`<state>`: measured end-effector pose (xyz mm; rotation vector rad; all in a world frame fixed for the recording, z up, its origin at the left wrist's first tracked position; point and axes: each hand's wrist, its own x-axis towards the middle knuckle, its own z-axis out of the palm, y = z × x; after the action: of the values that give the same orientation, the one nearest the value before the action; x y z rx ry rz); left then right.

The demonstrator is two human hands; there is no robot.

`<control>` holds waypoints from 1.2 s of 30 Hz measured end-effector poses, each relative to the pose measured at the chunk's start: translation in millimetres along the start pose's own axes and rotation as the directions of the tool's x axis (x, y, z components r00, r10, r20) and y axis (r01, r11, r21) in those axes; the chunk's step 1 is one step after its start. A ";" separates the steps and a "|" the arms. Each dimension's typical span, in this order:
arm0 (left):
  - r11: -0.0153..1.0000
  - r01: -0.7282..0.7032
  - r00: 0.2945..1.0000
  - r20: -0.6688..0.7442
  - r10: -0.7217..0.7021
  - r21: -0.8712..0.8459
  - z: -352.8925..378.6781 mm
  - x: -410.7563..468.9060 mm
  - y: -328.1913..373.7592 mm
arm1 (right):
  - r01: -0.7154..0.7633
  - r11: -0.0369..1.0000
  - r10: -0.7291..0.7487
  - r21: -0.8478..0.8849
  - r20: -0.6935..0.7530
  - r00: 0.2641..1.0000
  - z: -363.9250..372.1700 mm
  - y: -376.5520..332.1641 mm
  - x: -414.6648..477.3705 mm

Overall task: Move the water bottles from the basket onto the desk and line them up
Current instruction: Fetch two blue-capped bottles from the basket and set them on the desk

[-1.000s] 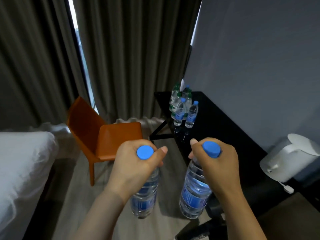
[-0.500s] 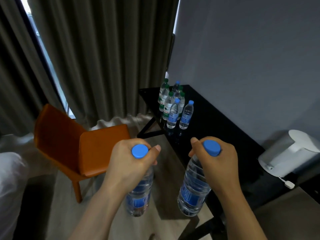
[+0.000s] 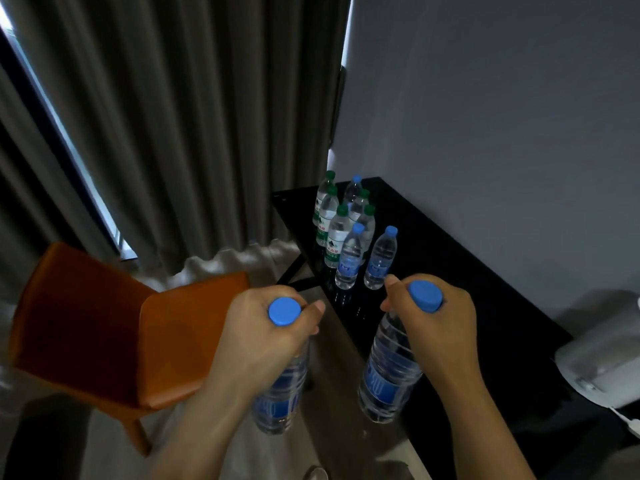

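Observation:
My left hand (image 3: 266, 334) grips a blue-capped water bottle (image 3: 280, 400) by its neck, held upright over the floor. My right hand (image 3: 436, 327) grips a second blue-capped bottle (image 3: 388, 382) the same way, at the front edge of the black desk (image 3: 485, 306). Several bottles (image 3: 346, 233) stand in two rows at the desk's far end, green-capped ones behind, two blue-capped ones nearest me. The basket is out of view.
An orange chair (image 3: 114, 327) stands left of the desk. A white kettle (image 3: 602, 355) sits on the desk at the right edge of view. Grey curtains (image 3: 173, 116) hang behind, and a grey wall runs along the desk's right side.
The view has swung right and closer to the desk; the bed has left the frame. Both hands still hold their bottles in the same grip.

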<state>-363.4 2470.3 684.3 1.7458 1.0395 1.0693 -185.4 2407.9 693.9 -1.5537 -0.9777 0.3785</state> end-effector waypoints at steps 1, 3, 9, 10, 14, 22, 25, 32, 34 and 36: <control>1.000 0.006 1.000 0.010 -0.006 0.001 6.3 13.9 -2.3 | -0.002 1.000 0.003 0.003 -0.007 1.000 1.6 4.7 13.5; 1.000 0.014 0.999 0.036 -0.014 0.015 21.3 42.1 -6.7 | -0.009 1.000 0.009 0.002 -0.024 1.000 1.9 14.1 39.9; 0.999 -0.011 0.996 0.094 0.006 0.052 74.6 116.6 -25.1 | -0.035 0.999 0.033 -0.016 -0.089 0.995 -6.6 45.5 107.7; 0.999 -0.008 0.995 0.103 0.003 0.050 82.5 125.5 -28.7 | -0.041 0.999 0.038 -0.021 -0.098 0.994 -8.1 51.0 116.1; 1.000 -0.011 0.989 0.144 0.009 0.018 109.4 157.6 -44.1 | -0.068 0.997 0.064 -0.027 -0.119 0.991 -11.8 69.4 142.7; 0.999 -0.034 0.943 0.331 0.036 -0.012 159.1 210.9 -72.8 | -0.195 0.980 0.180 -0.045 -0.222 0.958 -14.8 93.0 168.0; 0.998 -0.054 0.920 0.387 0.059 -0.026 180.0 228.3 -84.5 | -0.243 0.969 0.218 -0.051 -0.294 0.930 -12.7 100.0 170.3; 0.993 -0.103 0.861 0.494 0.120 -0.061 229.2 253.5 -116.9 | -0.288 0.952 0.224 -0.105 -0.400 0.889 -12.6 119.3 164.7; 0.990 -0.127 0.841 0.522 0.144 -0.069 239.6 258.5 -129.2 | -0.308 0.943 0.234 -0.123 -0.412 0.881 -11.8 124.7 160.9; 0.979 -0.185 0.821 0.535 0.200 -0.082 248.0 262.2 -141.0 | -0.349 0.929 0.266 -0.119 -0.440 0.858 -10.1 131.1 158.4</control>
<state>-86.6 2703.2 545.2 1.9998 0.4957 0.6274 -35.8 2527.8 619.2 -1.8823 -0.4364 0.1585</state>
